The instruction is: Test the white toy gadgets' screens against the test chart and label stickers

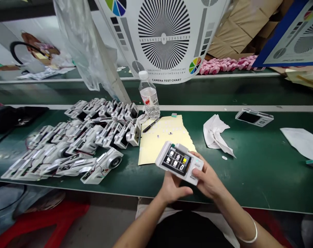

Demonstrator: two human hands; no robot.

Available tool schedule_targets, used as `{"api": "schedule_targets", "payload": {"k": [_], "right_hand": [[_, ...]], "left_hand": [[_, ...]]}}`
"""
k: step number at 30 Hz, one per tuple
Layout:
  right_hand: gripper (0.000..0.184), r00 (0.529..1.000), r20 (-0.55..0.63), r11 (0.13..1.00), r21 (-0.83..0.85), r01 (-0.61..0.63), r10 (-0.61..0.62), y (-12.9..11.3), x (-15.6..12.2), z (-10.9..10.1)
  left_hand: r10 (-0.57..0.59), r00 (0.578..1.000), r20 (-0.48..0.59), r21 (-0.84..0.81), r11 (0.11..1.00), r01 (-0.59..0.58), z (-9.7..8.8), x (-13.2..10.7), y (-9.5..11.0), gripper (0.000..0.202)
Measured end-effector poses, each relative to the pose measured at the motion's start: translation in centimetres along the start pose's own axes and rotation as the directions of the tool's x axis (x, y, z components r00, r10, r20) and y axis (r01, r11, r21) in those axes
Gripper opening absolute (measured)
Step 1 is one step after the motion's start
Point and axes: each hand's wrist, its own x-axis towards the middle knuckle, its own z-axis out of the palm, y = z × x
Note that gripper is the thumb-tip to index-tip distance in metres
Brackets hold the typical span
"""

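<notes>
White camera units (79,141) with loose wires lay massed at 10 o'clock on the green surface (249,179); a knock could have tangled or strained those leads. The plastic water bottle (149,98) stood capped at 12 o'clock, holding clear liquid, and tipping it could have wet the yellow sheet (156,146). Near 6 o'clock, the left hand (175,187) supported the white camera (179,162) from below, and the right hand (208,177) held its edge in a firm grip; a slip could have dropped it.

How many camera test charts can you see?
2: a camera test chart behind the water bottle, and a blue-edged one at the upper right. Others may be hidden.
</notes>
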Motion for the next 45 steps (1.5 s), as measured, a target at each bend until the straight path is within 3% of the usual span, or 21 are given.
{"api": "schedule_targets", "payload": {"k": [3,6,10,17,25,30,32,35,38,40,45], "right_hand": [[0.045,0.992,-0.009,0.980,-0.154,0.126,-0.129,1.4,-2.3,1.6],[0.031,0.981,-0.010,0.943,-0.277,0.185,-0.195,1.9,-3.9,2.4],[0.027,0.977,-0.017,0.946,-0.252,0.202,-0.213,2.3,-5.1,3.0],[0.026,0.972,-0.042,0.951,-0.221,0.218,-0.233,3.4,-5.8,3.5],[0.026,0.969,-0.051,0.954,-0.193,0.228,-0.241,4.1,-5.7,3.5],[0.030,0.975,-0.069,0.958,-0.211,0.194,-0.212,4.0,-5.2,3.1],[0.037,0.985,-0.055,0.971,-0.188,0.149,-0.162,3.2,-4.5,2.4],[0.048,0.999,0.007,0.990,-0.135,0.042,-0.042,1.0,-3.0,0.7],[0.047,0.995,0.085,0.989,-0.141,-0.036,0.049,-1.5,-1.7,-1.0],[0.048,0.989,0.135,0.982,-0.187,-0.041,0.067,-2.4,-1.1,-2.0],[0.051,0.984,0.177,0.935,-0.352,0.030,0.035,-1.4,-0.2,-3.8]], "left_hand": [[-0.108,0.992,-0.064,-0.085,0.991,0.103,1.9,-2.5,0.6,0.080],[-0.222,0.972,-0.073,-0.156,0.966,0.208,2.4,-3.9,1.3,0.071],[-0.276,0.960,-0.048,-0.174,0.949,0.264,2.1,-5.0,1.6,0.063],[-0.390,0.913,-0.120,-0.264,0.899,0.350,2.2,-5.9,2.4,0.059],[-0.352,0.920,-0.172,-0.300,0.909,0.291,2.0,-5.6,2.9,0.046],[-0.357,0.920,-0.161,-0.293,0.908,0.301,2.0,-5.5,2.4,0.049],[-0.349,0.933,-0.092,-0.275,0.909,0.313,1.5,-5.1,1.8,0.058],[-0.264,0.964,0.011,-0.290,0.922,0.256,0.0,-3.8,1.3,0.089],[-0.198,0.980,0.007,-0.194,0.961,0.196,-1.9,-2.0,1.4,0.118],[-0.210,0.978,0.021,-0.036,0.977,0.210,-2.9,-1.0,1.7,0.123],[-0.222,0.975,-0.003,0.365,0.908,0.208,-4.3,-0.1,1.4,0.080]]}}
